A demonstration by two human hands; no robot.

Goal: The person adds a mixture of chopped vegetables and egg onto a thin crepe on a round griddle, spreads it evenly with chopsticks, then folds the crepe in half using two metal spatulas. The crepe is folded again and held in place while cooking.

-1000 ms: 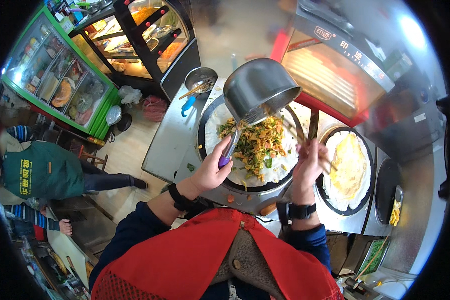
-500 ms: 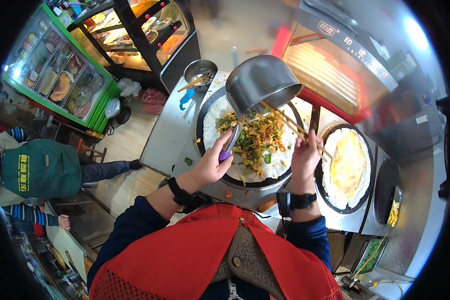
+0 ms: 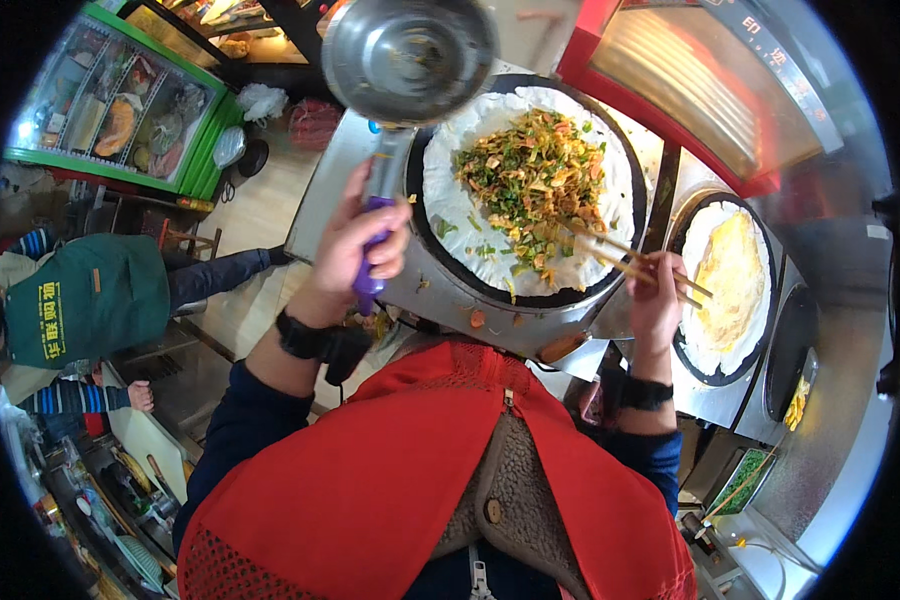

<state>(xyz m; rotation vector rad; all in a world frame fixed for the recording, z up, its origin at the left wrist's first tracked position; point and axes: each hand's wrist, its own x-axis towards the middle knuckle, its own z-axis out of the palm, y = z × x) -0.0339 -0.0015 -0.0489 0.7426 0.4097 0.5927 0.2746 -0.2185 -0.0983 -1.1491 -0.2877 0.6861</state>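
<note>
My left hand (image 3: 358, 250) is wrapped round the purple handle of a metal saucepan (image 3: 410, 60), held to the left of the griddle with its nearly bare inside showing. In my right hand (image 3: 658, 300) is a pair of chopsticks (image 3: 620, 258), their tips at the edge of a heap of chopped vegetable filling (image 3: 540, 180). Beneath that heap lies a white crepe (image 3: 450, 215) on a round black griddle (image 3: 627, 150). To the right, a second crepe with a yellow egg layer (image 3: 727, 290) rests on another griddle (image 3: 686, 345).
A red-framed glass warming case (image 3: 660, 85) stands behind the griddles. At far right are a dark round plate (image 3: 792, 320) and a tray of green bits (image 3: 740, 480). A green-framed display fridge (image 3: 195, 150) and a person in a green apron (image 3: 90, 300) are on the left.
The saucepan has moved from tilted over the crepe to the upper left, its inside now facing up. The filling lies fully exposed, and the chopsticks have come down to its near right edge.
</note>
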